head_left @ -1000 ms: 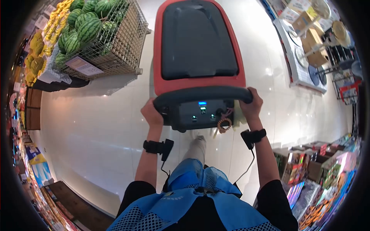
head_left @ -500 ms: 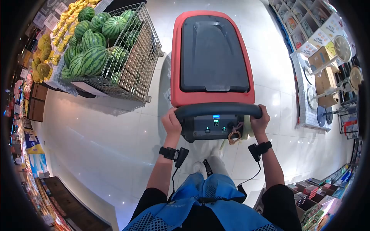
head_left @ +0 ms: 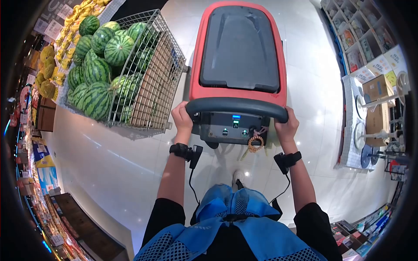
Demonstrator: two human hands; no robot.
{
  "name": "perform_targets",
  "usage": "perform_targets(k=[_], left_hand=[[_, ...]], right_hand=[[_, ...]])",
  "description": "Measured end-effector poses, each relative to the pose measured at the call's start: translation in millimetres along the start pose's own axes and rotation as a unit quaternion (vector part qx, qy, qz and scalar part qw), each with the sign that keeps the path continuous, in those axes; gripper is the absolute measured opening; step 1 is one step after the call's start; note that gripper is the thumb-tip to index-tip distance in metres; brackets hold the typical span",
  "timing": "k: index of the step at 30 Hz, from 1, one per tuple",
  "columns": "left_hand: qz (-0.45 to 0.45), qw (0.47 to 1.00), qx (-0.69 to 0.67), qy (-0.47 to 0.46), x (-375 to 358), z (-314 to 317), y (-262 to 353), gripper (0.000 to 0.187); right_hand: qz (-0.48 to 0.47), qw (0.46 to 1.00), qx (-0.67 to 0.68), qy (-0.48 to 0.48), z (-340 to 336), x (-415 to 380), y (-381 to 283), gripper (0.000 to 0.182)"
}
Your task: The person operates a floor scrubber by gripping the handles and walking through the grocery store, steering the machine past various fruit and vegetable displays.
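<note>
A red machine (head_left: 194,65) with a dark grey lid (head_left: 239,48) stands directly in front of me. Its curved black handlebar (head_left: 237,104) runs across the near side, above a control panel (head_left: 230,127) with a small blue display and green lights. My left hand (head_left: 182,118) is wrapped round the left end of the bar. The right end is gripped by my right hand (head_left: 287,126). From the panel's right side hangs a coiled orange-brown ring (head_left: 255,143). Each wrist carries a black strap with a small device and a cable.
On the left stands a wire cage (head_left: 150,82) of watermelons (head_left: 96,69), beside bananas and other yellow fruit. A checked-cloth table (head_left: 348,126) with fans and cardboard boxes is on the right, below shelving (head_left: 359,30). Low goods displays lie at both lower corners.
The machine and both hands have shifted slightly left and up in view and turned a little. The watermelon cage appears nearer the machine. Both hands keep their hold, and my feet have changed position.
</note>
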State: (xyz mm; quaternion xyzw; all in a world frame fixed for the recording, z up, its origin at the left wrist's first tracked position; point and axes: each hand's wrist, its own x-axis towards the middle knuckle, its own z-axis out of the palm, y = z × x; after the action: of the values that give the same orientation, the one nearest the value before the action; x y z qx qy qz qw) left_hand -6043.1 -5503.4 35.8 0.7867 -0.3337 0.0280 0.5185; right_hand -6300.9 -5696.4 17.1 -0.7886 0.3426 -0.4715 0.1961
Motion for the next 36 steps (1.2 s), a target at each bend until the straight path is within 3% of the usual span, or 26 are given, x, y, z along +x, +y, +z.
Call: perform_targets(k=[8,10,12,25,28,36], left_hand=[[0.001,1.0,-0.027,0.012,145,70,-23,0.037],[0.039,0.997,-0.012,0.072,184,93,-26,0.037],[0.014,0.999,-0.03,0.018,218,107,-33,0.036],[-0.001,0.998,-0.063,0.015,441,238,-51,0.037],[-0.062,0.994,-0.089,-0.013,490,268,-49,0.036],[-0.048,0.993,-0.109,0.009,619,363,-83,0.045]], right_hand=[[0.024,1.0,-0.013,0.001,83,115,36,0.031],[0.013,1.0,-0.013,0.014,110,159,49,0.03],[0.019,0.999,-0.026,0.017,130,186,60,0.03],[0.008,0.998,-0.061,0.027,256,393,151,0.03],[0.002,0.998,-0.06,0.022,282,440,173,0.03],[-0.01,0.997,-0.066,0.028,356,571,245,0.03]])
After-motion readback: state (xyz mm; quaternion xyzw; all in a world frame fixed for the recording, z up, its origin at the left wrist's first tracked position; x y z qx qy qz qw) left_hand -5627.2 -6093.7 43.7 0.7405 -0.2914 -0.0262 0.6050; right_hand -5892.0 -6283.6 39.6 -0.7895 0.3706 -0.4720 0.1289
